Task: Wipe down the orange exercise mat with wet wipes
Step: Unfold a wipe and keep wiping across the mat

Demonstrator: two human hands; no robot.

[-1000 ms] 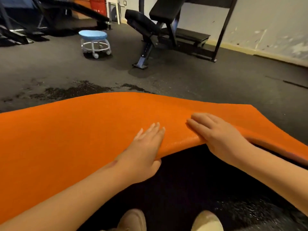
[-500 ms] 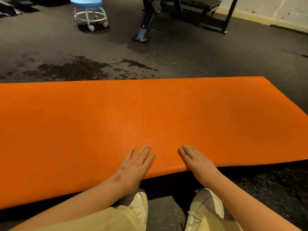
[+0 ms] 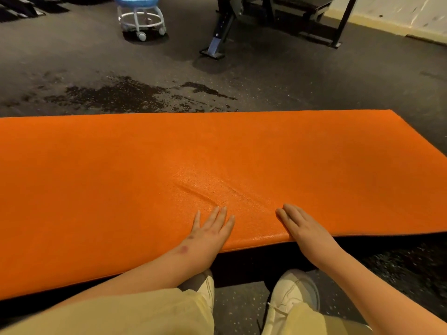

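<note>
The orange exercise mat (image 3: 121,177) lies spread across the dark gym floor, running from the left edge of the view to the right. My left hand (image 3: 210,230) rests flat on the mat's near edge with straight fingers. My right hand (image 3: 302,228) lies flat on the same edge a little to the right, fingers straight. Small creases fan out in the mat surface just beyond my fingertips. The near edge under my hands is slightly raised off the floor. No wet wipes are in view.
My two white shoes (image 3: 287,293) stand just in front of the mat's near edge. Beyond the mat are a dark wet patch on the floor (image 3: 125,95), a blue-topped wheeled stool (image 3: 140,18) and a black weight bench frame (image 3: 266,20). A wall runs along the far right.
The mat's lifted near edge has come down and the mat now lies nearly flat. Both hands went down with it and stay flat on the edge. My view tilted downward.
</note>
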